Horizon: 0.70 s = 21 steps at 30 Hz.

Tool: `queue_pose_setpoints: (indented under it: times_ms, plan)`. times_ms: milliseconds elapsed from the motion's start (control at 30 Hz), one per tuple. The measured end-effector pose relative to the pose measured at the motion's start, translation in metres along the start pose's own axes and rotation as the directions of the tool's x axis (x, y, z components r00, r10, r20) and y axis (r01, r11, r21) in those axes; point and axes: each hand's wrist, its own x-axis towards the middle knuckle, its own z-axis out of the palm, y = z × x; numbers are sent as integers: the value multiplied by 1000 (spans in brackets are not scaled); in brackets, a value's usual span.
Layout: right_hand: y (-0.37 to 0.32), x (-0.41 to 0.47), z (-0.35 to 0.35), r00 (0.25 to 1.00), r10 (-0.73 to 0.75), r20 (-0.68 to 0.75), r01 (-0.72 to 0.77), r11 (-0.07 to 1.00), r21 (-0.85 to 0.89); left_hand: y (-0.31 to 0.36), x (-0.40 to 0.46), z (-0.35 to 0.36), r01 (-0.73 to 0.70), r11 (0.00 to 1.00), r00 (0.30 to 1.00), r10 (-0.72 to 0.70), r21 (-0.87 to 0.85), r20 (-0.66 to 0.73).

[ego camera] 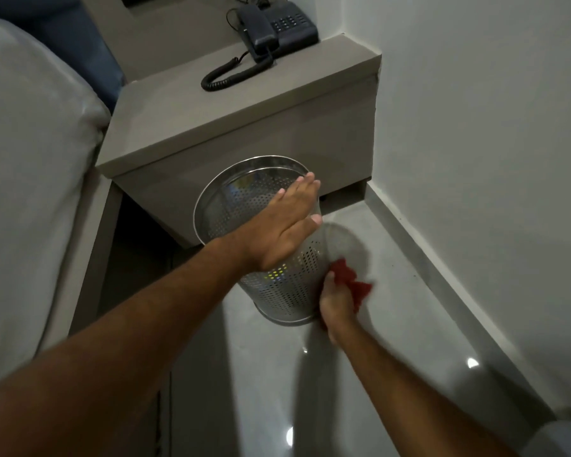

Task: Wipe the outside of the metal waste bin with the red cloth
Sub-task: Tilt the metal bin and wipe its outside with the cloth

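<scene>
Bin (279,291) found on the floor (409,291) just in front of the bedside cabinet (244,133), upright, perforated wall facing out. Left hand (279,230) laid flat and open across the rim, fingers straight, gripping nothing; judged placed so to steady the bin against sideways push. Right hand (335,300) closed on red cloth (350,278), pressed to the lower right wall; blurred, likely mid-wipe.
</scene>
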Motion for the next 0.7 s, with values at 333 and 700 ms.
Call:
queue_pose_setpoints:
  times_ms: [333, 700]
  plan:
    - [8, -27, 20, 837, -524, -158, 528, 849, -17, -8, 0, 3, 27, 994, 1000, -27, -109, 5]
    - [-126, -34, -9, 953, -302, 3, 292, 926, 239, 34, 30, -5, 178, 901, 940, -274, -396, -201]
